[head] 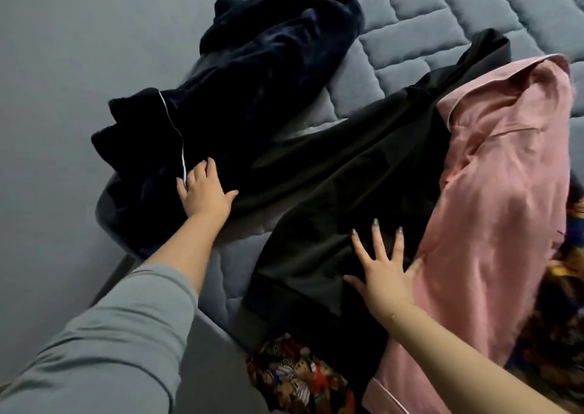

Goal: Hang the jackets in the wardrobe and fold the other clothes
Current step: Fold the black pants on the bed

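Both hands flat, fingers straight: left hand (205, 189) and right hand (384, 271) pressing black garment (331, 186) spread on bed (410, 31), beside pink top (505, 176). Smoothing before folding; next, probably gripping an edge.

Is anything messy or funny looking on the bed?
Yes. The navy velvet garment lies crumpled in a heap, part of it hanging off the mattress edge. The pink garment is bunched up over the black garment, which both hands, left and right, press flat. Nothing looks torn.
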The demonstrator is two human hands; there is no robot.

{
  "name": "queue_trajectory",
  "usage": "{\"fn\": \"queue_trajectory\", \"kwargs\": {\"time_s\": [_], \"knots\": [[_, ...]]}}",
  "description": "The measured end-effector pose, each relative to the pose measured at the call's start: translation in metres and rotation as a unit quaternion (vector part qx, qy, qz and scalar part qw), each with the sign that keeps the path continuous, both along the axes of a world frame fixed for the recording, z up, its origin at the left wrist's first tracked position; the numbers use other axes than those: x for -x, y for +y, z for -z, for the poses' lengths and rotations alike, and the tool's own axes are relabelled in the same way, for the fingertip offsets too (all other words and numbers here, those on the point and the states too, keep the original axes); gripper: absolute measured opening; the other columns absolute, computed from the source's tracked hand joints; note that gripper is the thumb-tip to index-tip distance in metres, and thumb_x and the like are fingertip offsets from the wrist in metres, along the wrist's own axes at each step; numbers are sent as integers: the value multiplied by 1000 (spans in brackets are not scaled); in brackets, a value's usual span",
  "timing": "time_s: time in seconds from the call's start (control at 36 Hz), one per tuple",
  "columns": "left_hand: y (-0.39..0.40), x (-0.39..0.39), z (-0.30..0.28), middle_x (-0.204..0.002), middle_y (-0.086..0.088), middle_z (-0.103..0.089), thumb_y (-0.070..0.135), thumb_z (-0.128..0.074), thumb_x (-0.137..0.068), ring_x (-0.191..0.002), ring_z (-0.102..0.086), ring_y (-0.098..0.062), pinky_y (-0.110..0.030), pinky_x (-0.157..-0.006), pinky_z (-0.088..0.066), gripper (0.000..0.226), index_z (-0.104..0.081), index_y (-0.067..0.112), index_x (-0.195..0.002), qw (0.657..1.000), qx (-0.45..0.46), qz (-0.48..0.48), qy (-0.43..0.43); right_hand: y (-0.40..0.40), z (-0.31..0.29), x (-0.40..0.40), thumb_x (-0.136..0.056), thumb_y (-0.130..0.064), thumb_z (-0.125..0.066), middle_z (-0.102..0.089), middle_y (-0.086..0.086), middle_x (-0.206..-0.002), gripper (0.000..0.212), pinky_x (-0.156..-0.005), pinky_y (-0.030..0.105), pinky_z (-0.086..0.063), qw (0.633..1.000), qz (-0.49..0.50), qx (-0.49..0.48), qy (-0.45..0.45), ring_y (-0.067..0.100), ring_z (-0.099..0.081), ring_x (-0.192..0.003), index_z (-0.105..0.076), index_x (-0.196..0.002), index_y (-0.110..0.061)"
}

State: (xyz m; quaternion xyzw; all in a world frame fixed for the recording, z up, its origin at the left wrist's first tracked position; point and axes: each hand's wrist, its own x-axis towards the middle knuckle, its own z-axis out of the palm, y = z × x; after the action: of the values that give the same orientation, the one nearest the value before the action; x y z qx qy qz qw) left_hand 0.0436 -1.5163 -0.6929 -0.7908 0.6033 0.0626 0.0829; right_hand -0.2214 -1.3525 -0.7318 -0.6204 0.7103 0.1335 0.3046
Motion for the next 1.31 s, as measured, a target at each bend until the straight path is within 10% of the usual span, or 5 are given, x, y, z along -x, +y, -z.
{"fn": "queue_trajectory", "kwargs": {"time_s": [0.36,0.5,0.89,1.06,1.31], "knots": [[87,56,-47,-75,12,-71,6,-69,-85,-72,-59,1,-20,-66,-50,13,-71,19,-84,857,29,-75,509,-18,-25,14,-87,-41,-64,7,-15,-159,67,-111,69,-3,986,79,-46,-136,30,19,-146,-32,-146,-41],[180,103,-58,-93,8,-73,13,-73,-84,-89,-65,-2,-23,-85,-51,16,-73,14,-100,840,-22,-106,531,-39,-72,20,-78,-67,-60,-70,-23,-94,32,-83,20,-46,792,413,-11,-450,6,-64,-103,-71,-76,-37],[244,140,-133,-84,10,-74,20,-71,-86,-81,-69,-3,-13,-65,-50,12,-74,31,-85,721,-213,-42,658,-8,-126,25,-93,-18,-62,-73,8,-102,13,-81,31,-57,585,539,104,-597,21,-70,-96,-67,-105,-15],[246,181,-174,-98,-1,-75,18,-63,-88,-92,-70,-15,-19,-81,-51,16,-71,20,-101,735,-16,-40,676,60,-167,101,-94,-17,-57,-74,6,-103,18,-73,23,-56,513,529,148,-660,18,-70,-95,-69,-107,-13],[267,309,-167,-142,8,-43,23,-74,-82,-136,-34,-14,-28,-112,-23,46,-56,32,-124,903,71,99,412,214,-205,277,-86,-35,-64,-72,10,-110,30,-73,28,-57,528,569,196,-599,22,-70,-99,-72,-108,-16]]}}
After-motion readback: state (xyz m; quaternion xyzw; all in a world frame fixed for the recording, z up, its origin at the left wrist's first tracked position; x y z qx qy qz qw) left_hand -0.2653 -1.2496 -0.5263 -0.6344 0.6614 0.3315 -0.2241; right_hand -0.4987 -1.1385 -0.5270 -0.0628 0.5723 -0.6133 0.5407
